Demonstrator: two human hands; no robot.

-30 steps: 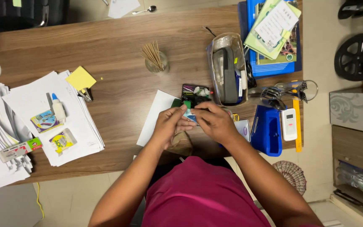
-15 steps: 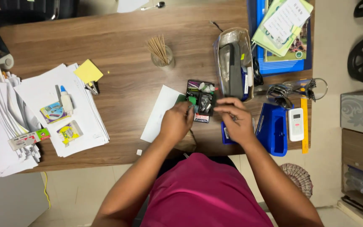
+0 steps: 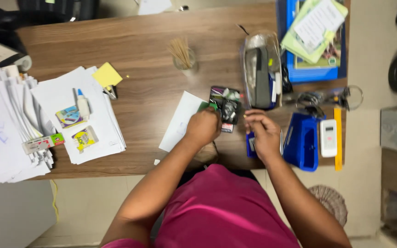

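Note:
My left hand (image 3: 204,127) rests curled on the wooden desk (image 3: 152,41), with a small green item (image 3: 206,106) at its fingertips, over the corner of a white paper sheet (image 3: 180,120). Just beyond it lies a small dark box of black binder clips (image 3: 225,106). My right hand (image 3: 263,131) hovers a little to the right, fingers pinched together above a small blue object (image 3: 251,146); whether anything sits between the fingers is too small to tell.
A clear pouch holding a stapler (image 3: 261,71) lies behind the hands. A blue holder (image 3: 302,142), white calculator (image 3: 328,138) and yellow ruler (image 3: 338,138) sit at the right. A cup of sticks (image 3: 182,55) stands mid-desk. Paper stacks (image 3: 33,124) with glue and erasers fill the left.
My two hands, joined over the green item a second ago, have parted: the right hand moved right toward the blue holder, the left stayed by the clip box.

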